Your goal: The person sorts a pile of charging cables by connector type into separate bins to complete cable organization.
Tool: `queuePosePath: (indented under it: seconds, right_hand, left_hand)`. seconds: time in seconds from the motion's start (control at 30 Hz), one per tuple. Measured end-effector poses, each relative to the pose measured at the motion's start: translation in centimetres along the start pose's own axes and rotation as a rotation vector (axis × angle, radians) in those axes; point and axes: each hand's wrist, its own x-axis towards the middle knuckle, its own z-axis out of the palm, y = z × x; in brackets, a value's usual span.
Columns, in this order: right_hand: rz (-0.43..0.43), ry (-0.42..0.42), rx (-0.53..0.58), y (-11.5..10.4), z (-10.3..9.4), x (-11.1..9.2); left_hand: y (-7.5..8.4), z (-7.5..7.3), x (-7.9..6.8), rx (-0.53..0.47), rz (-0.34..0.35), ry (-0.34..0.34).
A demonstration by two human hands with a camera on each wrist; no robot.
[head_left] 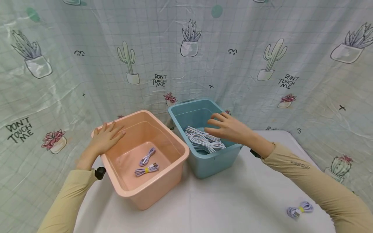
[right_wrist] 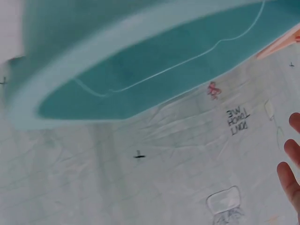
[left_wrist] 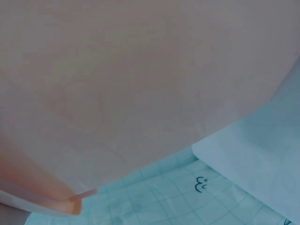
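Note:
My left hand rests on the left rim of a peach plastic bin, its fingers spread. Inside that bin lie a bundled white cable and another bundled cable with a yellow tie. Over the right side of a blue bin hovers my right hand, fingers loosely bent and holding nothing. Below its fingertips, several coiled white cables are heaped in the blue bin. The right wrist view shows the fingertips beside the blue bin's rim. The left wrist view is mostly filled by the peach bin's outer wall.
Both bins stand side by side on a white-covered table. Near its front right edge, by the right sleeve, lies a cable bundle with a yellow tie. A curtain printed with cacti hangs behind and at both sides.

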Motion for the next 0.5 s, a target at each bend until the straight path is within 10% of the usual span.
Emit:
queuePosePath:
  seconds: [0.5]
  right_hand:
    - [0.114,-0.094,0.016,-0.8,-2.5,-8.9]
  left_hand:
    - [-0.1,0.0,0.2,0.007,-0.005,-0.012]
